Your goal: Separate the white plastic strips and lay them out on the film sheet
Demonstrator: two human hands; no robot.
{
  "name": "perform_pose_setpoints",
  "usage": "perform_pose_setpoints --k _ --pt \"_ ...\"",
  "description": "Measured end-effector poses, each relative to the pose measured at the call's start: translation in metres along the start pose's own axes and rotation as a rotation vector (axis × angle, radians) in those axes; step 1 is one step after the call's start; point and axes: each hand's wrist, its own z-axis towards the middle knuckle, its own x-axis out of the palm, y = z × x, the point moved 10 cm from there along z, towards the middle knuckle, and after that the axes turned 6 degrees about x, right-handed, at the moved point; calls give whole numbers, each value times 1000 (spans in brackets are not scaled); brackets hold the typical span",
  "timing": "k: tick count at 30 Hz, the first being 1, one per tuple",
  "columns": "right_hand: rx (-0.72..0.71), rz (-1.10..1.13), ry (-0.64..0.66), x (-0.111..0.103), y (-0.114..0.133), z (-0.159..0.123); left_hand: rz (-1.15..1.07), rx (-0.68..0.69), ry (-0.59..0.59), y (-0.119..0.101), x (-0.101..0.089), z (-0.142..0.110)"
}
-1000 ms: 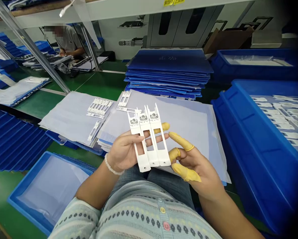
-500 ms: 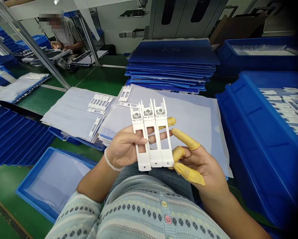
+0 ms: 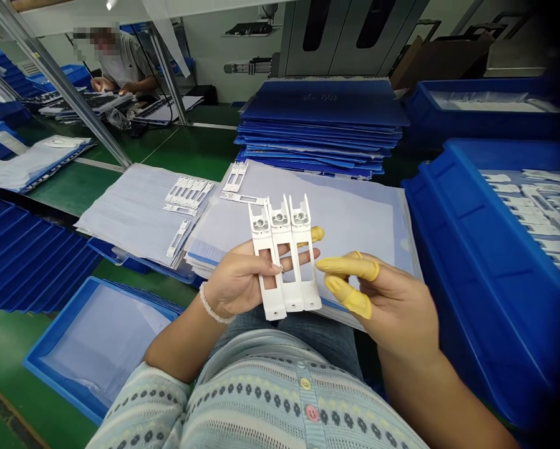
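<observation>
Three white plastic brackets [image 3: 295,299], slim with a rectangular window and a forked end, stand side by side in my left hand [image 3: 236,284]. Its thumb presses on the near face while the fingers lie behind, partly visible through the windows. Yellow finger cots cover several fingertips of my right hand [image 3: 396,312], and one shows on the left hand too. The right hand is just right of the brackets, fingers stretched out and holding nothing; whether a fingertip touches the bracket edge I cannot tell. More white brackets [image 3: 189,192] lie on the white sheet stack [image 3: 121,206] to the left.
White sheets [image 3: 355,212] lie under my hands, with a pile of blue boards [image 3: 322,103] behind. At right stand blue bins [image 3: 476,262] holding white parts [image 3: 542,212]. A blue tray [image 3: 97,349] sits low at left. Across the bench a person [image 3: 130,62] works.
My right hand has drawn back from the lower right of the brackets, its fingers straighter now. The left hand keeps the three brackets, which have dipped slightly.
</observation>
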Motion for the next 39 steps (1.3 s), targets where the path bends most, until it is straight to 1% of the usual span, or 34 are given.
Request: perform_pose_setpoints --k 2,3,6,8,11,14,16,18,20,21,23,25,27,29,31,33,34,36,39 --pt "-17 -121 34 10 2 7 25 17 -37 5 -4 0" --pt "-11 -178 45 15 0 11 40 37 -75 6 -8 0" --pt "23 -298 58 28 -11 21 86 131 -227 11 -25 -1" --pt "45 -332 70 36 -20 25 100 173 -300 16 -35 -2" --pt "65 -346 94 48 -30 28 106 214 -323 22 -43 -3" --pt "26 -301 114 58 -31 34 119 268 -318 23 -52 -6" --pt "-10 -266 125 61 -28 40 117 302 -311 20 -61 -11" --pt "-52 -264 139 63 -24 51 140 343 -311 13 -77 -20" --pt "-115 -317 178 68 -17 64 245 410 -349 -1 -99 -37" --pt "-156 -369 205 74 -13 72 353 453 -392 -11 -112 -48" --pt "-240 -530 274 91 -6 88 635 512 -508 -32 -137 -74" --pt "-328 -746 383 119 -2 101 856 505 -631 -46 -161 -99" --pt "-431 -952 544 156 -4 109 925 471 -713 -53 -182 -118" --pt "-556 -1078 723 193 -7 108 932 452 -763 -56 -195 -131" --pt "-684 -1120 862 224 -8 104 971 446 -804 -59 -202 -139" --pt "-778 -1135 935 246 -9 100 1037 444 -835 -62 -205 -143" --pt "-805 -1145 949 255 -10 100 1077 446 -841 -63 -205 -144" --pt "-826 -1166 962 267 -13 100 1166 458 -842 -66 -204 -143" --pt "-831 -1171 1001 276 -17 98 1314 484 -828 -73 -200 -137"
